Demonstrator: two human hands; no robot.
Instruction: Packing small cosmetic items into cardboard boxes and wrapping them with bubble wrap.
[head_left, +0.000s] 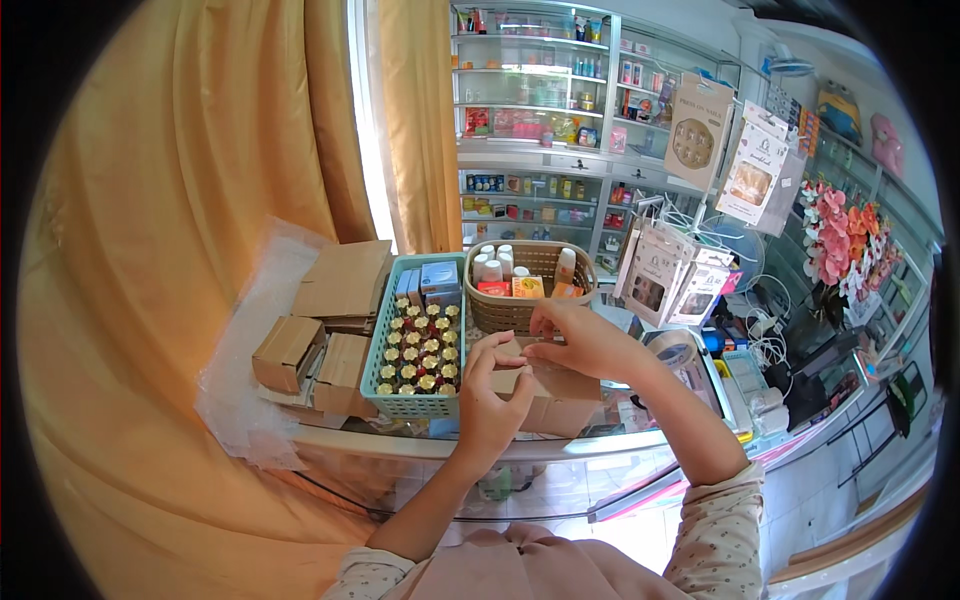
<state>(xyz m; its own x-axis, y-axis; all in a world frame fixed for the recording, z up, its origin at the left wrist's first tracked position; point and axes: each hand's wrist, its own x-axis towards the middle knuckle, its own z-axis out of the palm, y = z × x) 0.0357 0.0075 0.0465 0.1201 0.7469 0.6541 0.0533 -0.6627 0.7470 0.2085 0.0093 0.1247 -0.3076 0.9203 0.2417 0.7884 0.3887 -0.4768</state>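
Observation:
A brown cardboard box (559, 401) stands on the glass counter right in front of me. Over its top, my left hand (487, 397) and my right hand (581, 341) meet with thumbs and forefingers close together. Whether a thin piece of film or a box edge is between the fingertips cannot be made out. Left of the box is a teal plastic basket (412, 406) holding rows of bottles with gold flower-shaped caps (427, 345) and blue boxes (439, 277). Behind my hands sits a brown woven-look basket (499, 311) with white-capped bottles (492, 270) and orange boxes (527, 286).
Flattened cardboard (341, 277), small cartons (289, 352) and bubble wrap (240, 375) lie at the left by a gold curtain (187, 187). A tape roll (673, 349) and a rack of press-on nail packs (652, 274) stand at the right. Glass shelves (532, 90) rise behind.

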